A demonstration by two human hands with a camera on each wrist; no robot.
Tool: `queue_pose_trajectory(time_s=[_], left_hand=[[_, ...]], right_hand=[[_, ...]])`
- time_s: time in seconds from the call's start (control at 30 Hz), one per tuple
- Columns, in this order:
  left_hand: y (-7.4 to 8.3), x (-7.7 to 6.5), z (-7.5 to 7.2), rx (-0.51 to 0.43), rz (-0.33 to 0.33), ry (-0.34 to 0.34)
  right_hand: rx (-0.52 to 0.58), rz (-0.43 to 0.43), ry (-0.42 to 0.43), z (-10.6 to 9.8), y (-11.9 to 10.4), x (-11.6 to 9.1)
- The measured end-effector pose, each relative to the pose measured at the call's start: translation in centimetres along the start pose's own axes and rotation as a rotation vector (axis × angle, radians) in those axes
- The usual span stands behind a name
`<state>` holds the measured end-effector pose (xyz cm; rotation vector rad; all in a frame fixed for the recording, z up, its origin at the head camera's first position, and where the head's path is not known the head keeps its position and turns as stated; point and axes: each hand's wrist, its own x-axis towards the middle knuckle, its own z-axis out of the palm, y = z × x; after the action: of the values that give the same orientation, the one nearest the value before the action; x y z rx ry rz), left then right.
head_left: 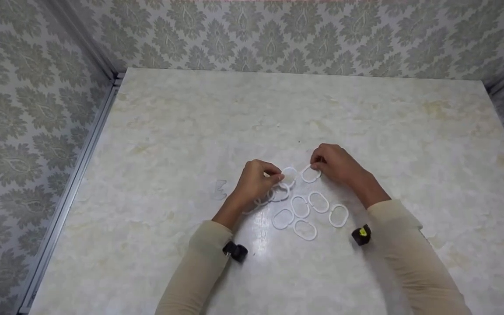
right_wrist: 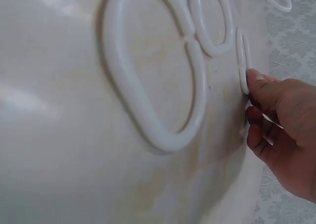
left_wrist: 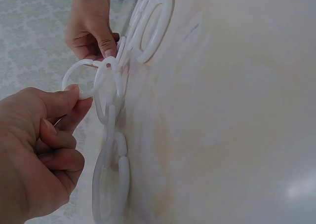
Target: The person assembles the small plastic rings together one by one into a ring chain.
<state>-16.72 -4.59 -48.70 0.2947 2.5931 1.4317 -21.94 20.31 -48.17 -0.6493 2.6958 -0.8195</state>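
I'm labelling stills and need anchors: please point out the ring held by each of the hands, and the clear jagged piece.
Left-held ring (left_wrist: pixel 69 70): left wrist view, on its upper-left curve.
Right-held ring (right_wrist: pixel 243 81): right wrist view, on its lower end.
Clear jagged piece (head_left: pixel 219 190): head view, near its middle.

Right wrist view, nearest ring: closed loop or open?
Open, slightly: the ring shows a small gap in its side toward the right hand.

The table (head_left: pixel 182 122) is softly lit (pale glare is reflected in patches); faint shadows are cast.
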Motion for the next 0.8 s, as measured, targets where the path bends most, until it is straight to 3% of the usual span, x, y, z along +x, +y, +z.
queue_pose_trajectory(time_s=[0.23,0.5,0.8], left_hand=[[0.0,0.2,0.2,0.013,0.009,-0.007],[-0.1,0.1,0.4,0.0,0.003,-0.01],[-0.1,0.0,0.2,0.012,0.028,-0.009]], right_hand=[[-0.019,-0.014,-0.091,-0.1,-1.2,-0.1],[-0.083,0.016,-0.091,0.3,-0.9,0.0],[0.104,0.031,0.002,0.5,-0.6,-0.8]])
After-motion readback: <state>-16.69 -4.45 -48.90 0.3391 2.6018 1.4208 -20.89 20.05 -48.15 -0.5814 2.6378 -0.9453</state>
